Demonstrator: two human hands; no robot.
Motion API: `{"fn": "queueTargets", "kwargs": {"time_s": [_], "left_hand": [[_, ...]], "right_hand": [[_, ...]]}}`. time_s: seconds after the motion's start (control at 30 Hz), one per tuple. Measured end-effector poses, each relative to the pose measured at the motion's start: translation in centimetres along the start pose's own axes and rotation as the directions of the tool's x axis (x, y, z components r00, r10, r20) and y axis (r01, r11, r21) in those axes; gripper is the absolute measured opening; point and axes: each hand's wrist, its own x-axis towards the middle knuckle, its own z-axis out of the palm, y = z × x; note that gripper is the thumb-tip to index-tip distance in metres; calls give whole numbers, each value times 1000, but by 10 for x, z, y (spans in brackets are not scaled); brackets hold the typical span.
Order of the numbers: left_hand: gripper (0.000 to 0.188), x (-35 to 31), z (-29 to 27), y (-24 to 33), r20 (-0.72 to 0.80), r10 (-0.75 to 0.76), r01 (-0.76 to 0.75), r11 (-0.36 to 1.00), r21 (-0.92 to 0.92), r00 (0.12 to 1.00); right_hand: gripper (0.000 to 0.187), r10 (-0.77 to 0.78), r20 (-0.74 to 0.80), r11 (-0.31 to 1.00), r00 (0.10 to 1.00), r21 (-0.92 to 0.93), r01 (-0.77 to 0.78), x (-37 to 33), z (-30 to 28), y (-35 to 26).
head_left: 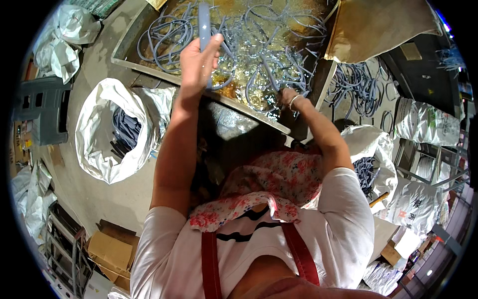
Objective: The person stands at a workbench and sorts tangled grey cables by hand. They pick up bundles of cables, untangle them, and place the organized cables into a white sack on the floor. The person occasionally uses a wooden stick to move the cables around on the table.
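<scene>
My left hand (195, 67) is closed around a grey flexible tube (204, 25), which stands up past the thumb over the water. Lower down and to the right, my right hand (289, 97) grips the near end of another grey tube (269, 72) at the water's surface; its fingertips are partly in shadow. Both hands are over a shallow metal tank (164, 76) filled with rippling, yellowish water. Coiled grey tubes (172, 37) lie in the water at the left, with more loops around my right hand.
An open white sack (88, 132) holding dark grey tube pieces stands on the floor at left. Another sack (386, 149) with tubing is by my right elbow. Brown sheeting (383, 27) covers the tank's right side; tubes (356, 87) lie beneath it. A cardboard box (110, 251) sits lower left.
</scene>
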Motion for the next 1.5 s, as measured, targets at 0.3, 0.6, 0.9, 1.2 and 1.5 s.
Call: {"fn": "queueTargets", "kwargs": {"time_s": [0.3, 0.6, 0.9, 1.2, 1.5], "left_hand": [[28, -10, 43, -16, 268, 157, -253, 892, 374, 951], [28, -23, 40, 1, 459, -39, -112, 948, 297, 888], [21, -5, 21, 4, -109, -84, 76, 994, -75, 990], [23, -6, 22, 21, -185, -66, 9, 955, -295, 981], [18, 0, 17, 12, -171, -43, 15, 986, -164, 984]], "right_hand": [[22, -259, -255, 961, 932, -164, 223, -121, -239, -99], [33, -358, -593, 889, 722, 21, 458, -128, -241, -97], [21, -157, -369, 863, 916, 399, 309, -68, -130, -77], [73, -130, 270, 968, 954, 244, 63, -6, -4, -79], [70, -212, 252, 950, 944, 281, 138, -35, -39, -81]]}}
